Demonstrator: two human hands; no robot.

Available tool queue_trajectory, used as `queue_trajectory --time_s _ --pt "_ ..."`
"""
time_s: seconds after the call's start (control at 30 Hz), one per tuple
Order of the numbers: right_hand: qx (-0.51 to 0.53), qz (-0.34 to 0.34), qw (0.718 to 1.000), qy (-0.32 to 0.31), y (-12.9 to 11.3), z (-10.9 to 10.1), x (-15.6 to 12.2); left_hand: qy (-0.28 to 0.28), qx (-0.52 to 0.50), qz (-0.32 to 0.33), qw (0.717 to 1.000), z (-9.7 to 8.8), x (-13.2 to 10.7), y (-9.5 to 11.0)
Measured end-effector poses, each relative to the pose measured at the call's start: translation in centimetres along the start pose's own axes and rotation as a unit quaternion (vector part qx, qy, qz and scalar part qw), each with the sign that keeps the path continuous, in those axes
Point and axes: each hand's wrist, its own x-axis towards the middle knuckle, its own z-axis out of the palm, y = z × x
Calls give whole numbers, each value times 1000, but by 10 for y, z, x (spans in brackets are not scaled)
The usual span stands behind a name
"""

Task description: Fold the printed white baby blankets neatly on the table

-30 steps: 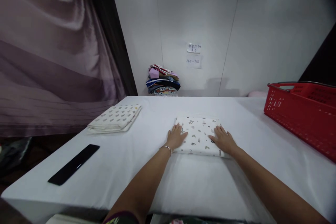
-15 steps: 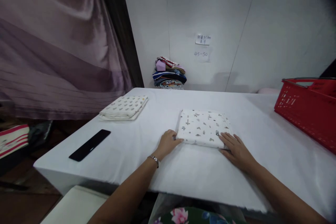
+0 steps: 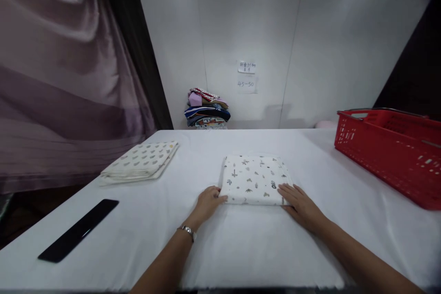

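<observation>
A folded white cloth (image 3: pixel 255 179) with small grey and brown prints lies flat in front of me on the white table. At its near left corner is my left hand (image 3: pixel 207 202), its thumb along the near edge and its fingers curled against the side, closed on the cloth. My right hand (image 3: pixel 303 206) rests on the near right corner with fingers stretched out flat on top. The right thumb lies by the near edge. The cloth's underside is hidden.
Another folded patterned cloth (image 3: pixel 143 161) lies at the left, behind a flat black phone-like slab (image 3: pixel 79 230). A red plastic basket (image 3: pixel 389 151) stands at the right. Behind the table (image 3: pixel 262 248) are a pile of folded fabrics (image 3: pixel 207 109) and paper notes (image 3: pixel 247 76) on the wall.
The view has tilted up and shifted right, so everything appears lower and further left. Both hands stay at the same corners of the cloth.
</observation>
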Motion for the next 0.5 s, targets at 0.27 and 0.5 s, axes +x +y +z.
queue_trajectory --time_s 0.27,0.5 --pt "29 27 999 -28 -12 -14 4 68 155 70 983 15 29 38" --pt "51 116 990 -59 -27 -33 39 -59 251 62 964 43 46 39"
